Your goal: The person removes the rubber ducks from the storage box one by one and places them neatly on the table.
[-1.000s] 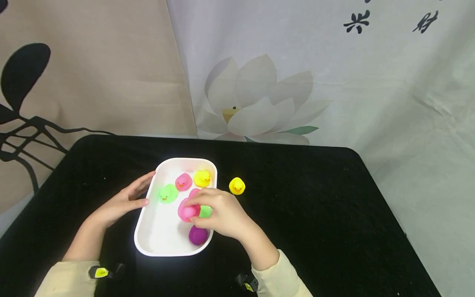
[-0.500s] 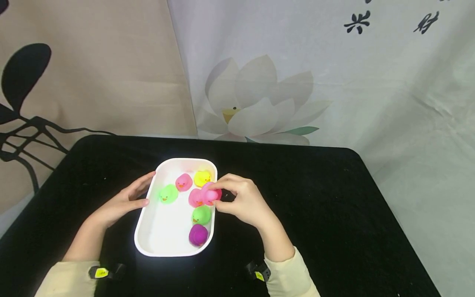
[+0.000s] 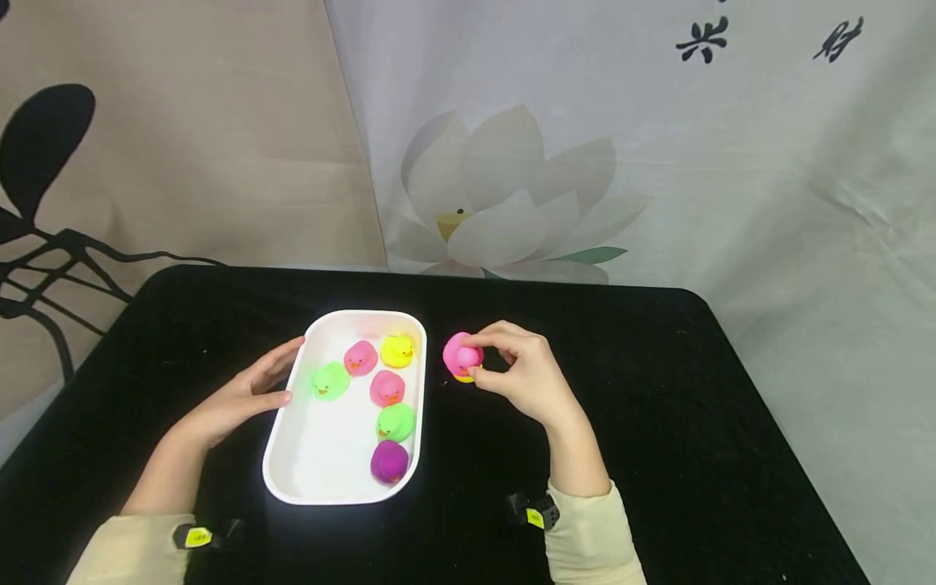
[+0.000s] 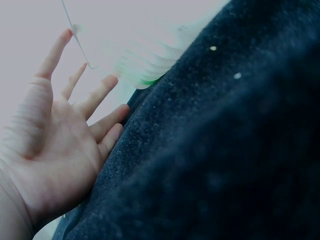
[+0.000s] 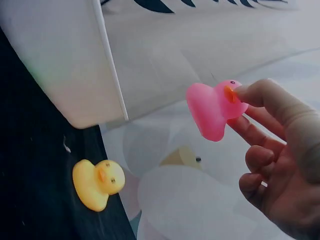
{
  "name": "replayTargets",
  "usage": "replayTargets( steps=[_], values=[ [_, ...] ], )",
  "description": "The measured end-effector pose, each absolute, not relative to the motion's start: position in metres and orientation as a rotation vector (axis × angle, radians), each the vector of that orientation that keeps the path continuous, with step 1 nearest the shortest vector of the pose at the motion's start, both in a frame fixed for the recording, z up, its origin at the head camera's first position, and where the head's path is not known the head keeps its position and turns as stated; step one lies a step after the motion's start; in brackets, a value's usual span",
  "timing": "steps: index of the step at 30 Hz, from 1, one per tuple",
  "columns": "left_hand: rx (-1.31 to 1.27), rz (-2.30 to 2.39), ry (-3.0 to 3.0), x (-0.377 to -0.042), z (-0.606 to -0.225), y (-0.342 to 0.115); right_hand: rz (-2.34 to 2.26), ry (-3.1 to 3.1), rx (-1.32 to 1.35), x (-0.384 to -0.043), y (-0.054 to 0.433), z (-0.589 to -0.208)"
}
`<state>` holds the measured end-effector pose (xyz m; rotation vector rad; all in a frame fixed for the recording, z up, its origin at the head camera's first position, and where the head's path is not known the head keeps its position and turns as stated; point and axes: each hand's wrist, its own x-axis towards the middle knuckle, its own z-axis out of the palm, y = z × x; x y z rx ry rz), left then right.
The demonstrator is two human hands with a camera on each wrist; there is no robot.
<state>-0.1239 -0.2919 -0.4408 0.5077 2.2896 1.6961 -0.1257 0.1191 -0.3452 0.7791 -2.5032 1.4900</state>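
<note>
Between thumb and fingers my right hand (image 3: 530, 370) pinches a pink rubber duck (image 5: 215, 107) by its head, held in the air. Below it on the black cloth sits a yellow rubber duck (image 5: 95, 184), mostly covered by the pink one in the head view. My left hand (image 3: 241, 400) touches the left side of the white tray (image 3: 307, 479) with spread, fairly straight fingers. Inside the tray are two pink ducks, one upper pink duck (image 3: 361, 357) and one lower pink duck (image 3: 387, 388), plus a yellow duck (image 3: 397, 351), two green ducks (image 3: 331, 381) and a purple duck (image 3: 389, 461).
A black cloth (image 3: 695, 431) covers the table. Behind its far edge hangs a pale curtain (image 3: 768, 187) printed with a lotus flower and dark characters. Black cuffs with yellow labels sit at both wrists.
My right hand has carried the pink duck up and right, out of the tray and over the yellow duck on the cloth. The left hand and tray stay nearly still.
</note>
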Motion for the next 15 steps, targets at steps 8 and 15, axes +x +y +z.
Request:
replayTargets(
  steps=[8,15],
  values=[
    [0.504,1.686,2.294,-0.124,-0.440,-0.292,1.506,-2.531,0.652,-0.135,0.141,-0.353],
    [0.507,1.680,2.300,-0.124,-0.441,-0.292,1.545,-2.571,0.568,-0.140,0.157,-0.361]
  ],
)
